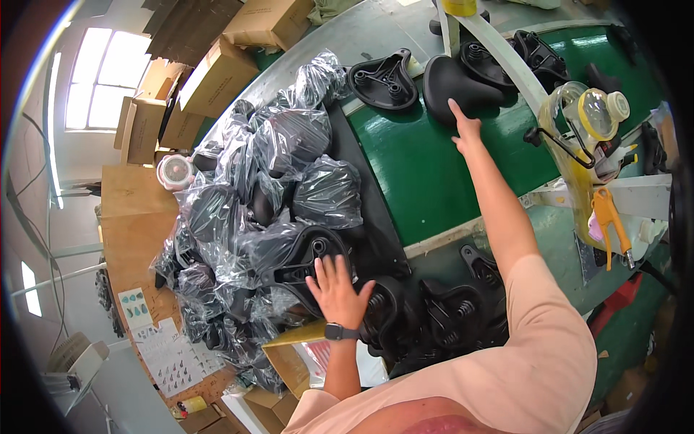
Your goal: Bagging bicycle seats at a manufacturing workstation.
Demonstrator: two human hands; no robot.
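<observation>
The left hand (343, 298) is spread, fingers apart, over one upturned saddle (300, 259); whether they touch I cannot tell. One open box (288, 362) is just below it. To its right lie loose saddles (457, 311), at least three, too overlapped to count surely. Left and beyond is a heap of bagged saddles (289, 141), also past sure counting.

Farther out, the right hand (467, 132) reaches over the green belt (434, 181), index finger extended, thumb apart, at one pad-up saddle (450, 83); contact is unclear and its other fingers are hidden. The step in hand looks like reaching for that saddle; a pickup would call for closing thumb and fingers round its narrow nose. I count three upturned saddles (383, 78) near it: one left, two right. One orange tool (611, 220) hangs farther right.
</observation>
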